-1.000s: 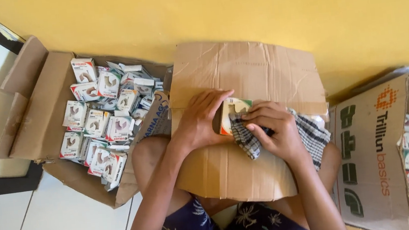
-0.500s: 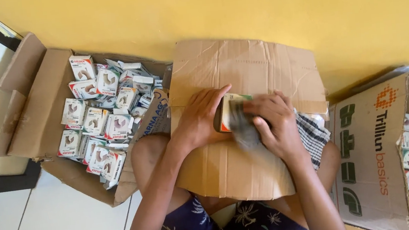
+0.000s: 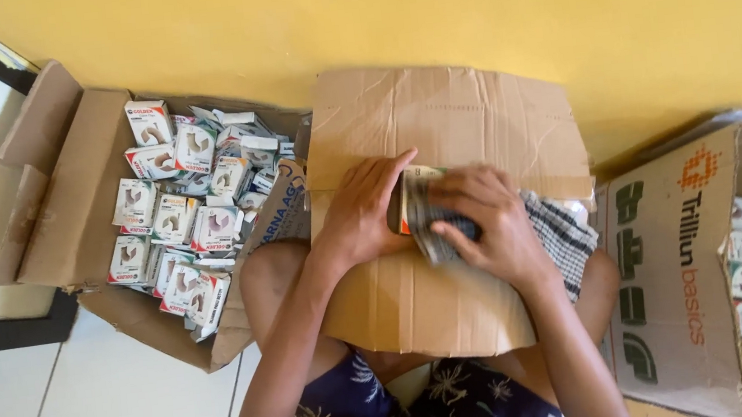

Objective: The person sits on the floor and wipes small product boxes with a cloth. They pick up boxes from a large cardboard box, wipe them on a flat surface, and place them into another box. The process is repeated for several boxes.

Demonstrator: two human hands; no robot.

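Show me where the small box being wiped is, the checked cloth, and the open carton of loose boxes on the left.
small box (image 3: 410, 197), head view, on its top face showing above the cloth.
checked cloth (image 3: 564, 233), head view, on the loose part right of the wrist.
open carton (image 3: 71, 201), head view, on its bare left inner wall.

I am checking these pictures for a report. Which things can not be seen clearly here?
- Small box, head view: mostly hidden by the left hand, right hand and checked cloth.
- Cloth over the box: motion-blurred.
- Right carton: cut by the frame edge.
- Left carton: lower packets buried.
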